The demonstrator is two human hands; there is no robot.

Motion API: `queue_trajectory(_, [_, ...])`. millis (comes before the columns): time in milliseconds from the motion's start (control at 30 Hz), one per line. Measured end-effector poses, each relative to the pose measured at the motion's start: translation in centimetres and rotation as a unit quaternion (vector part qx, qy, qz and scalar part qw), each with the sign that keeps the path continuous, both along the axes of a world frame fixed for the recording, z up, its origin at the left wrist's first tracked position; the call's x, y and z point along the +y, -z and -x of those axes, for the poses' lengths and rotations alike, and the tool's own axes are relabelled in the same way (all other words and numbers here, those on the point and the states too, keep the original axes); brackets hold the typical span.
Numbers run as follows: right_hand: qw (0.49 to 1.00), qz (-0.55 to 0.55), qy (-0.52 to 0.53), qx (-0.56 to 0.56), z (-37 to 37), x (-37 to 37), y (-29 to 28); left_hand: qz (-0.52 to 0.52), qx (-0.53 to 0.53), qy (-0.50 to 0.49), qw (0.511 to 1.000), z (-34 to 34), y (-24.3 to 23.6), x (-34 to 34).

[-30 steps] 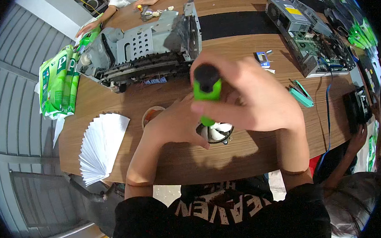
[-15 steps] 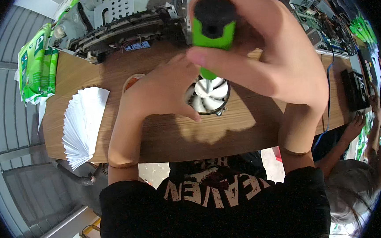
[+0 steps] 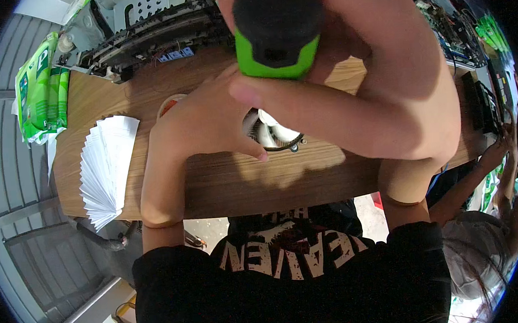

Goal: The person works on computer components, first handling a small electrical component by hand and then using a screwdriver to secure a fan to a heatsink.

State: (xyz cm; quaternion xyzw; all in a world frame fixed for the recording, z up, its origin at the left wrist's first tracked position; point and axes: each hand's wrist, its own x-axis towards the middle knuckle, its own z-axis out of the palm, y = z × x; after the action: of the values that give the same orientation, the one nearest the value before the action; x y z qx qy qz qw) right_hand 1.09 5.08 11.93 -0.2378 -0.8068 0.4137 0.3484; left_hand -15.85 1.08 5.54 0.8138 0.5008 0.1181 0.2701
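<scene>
My right hand (image 3: 375, 105) is wrapped round a thick green screwdriver (image 3: 279, 64) with a black end cap, held upright above the table. Its tip is hidden behind the hand and the tool's own body. Beneath it lies a round cooling fan (image 3: 275, 134) with white blades and a dark finned rim, partly covered by my right thumb. My left hand (image 3: 208, 120) curves round the fan's left side, its thumb at the near edge. The other left fingers pass out of sight behind the screwdriver, so their grip shows only in part.
A large opened machine chassis (image 3: 154, 31) stands at the back left. A fan of folded white paper (image 3: 109, 169) and green packets (image 3: 41, 92) lie at the left. Circuit boards (image 3: 451, 34) fill the back right. Another person's arm (image 3: 482, 173) reaches in from the right.
The screwdriver and my right hand have come up closer to the camera and slightly left. The shaft seen at the fan's hub is now hidden. My left hand stays by the fan.
</scene>
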Motion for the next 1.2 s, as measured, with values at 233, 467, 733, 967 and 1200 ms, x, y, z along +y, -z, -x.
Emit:
queue_trajectory(233, [1.0,0.002,-0.004,0.0,-0.5,-0.1,-0.1,0.09,-0.064,-0.041,0.993,0.7,1.3,0.1])
queue_trajectory(467, [1.0,0.004,-0.004,0.0,0.2,-0.3,-0.2,0.002,-0.046,-0.028,0.999,0.5,0.8,-0.5])
queue_trajectory(733, [1.0,0.006,-0.005,0.0,0.5,-0.4,-0.3,0.047,-0.052,-0.063,0.996,0.8,1.0,-0.5])
queue_trajectory(967, [1.0,0.005,0.002,-0.001,0.0,0.2,-0.2,0.056,-0.046,-0.037,0.997,0.1,-0.6,-0.2])
queue_trajectory(1200, [1.0,0.007,0.0,-0.004,0.3,-0.7,0.0,0.203,-0.118,0.014,0.972,2.4,-0.6,0.6])
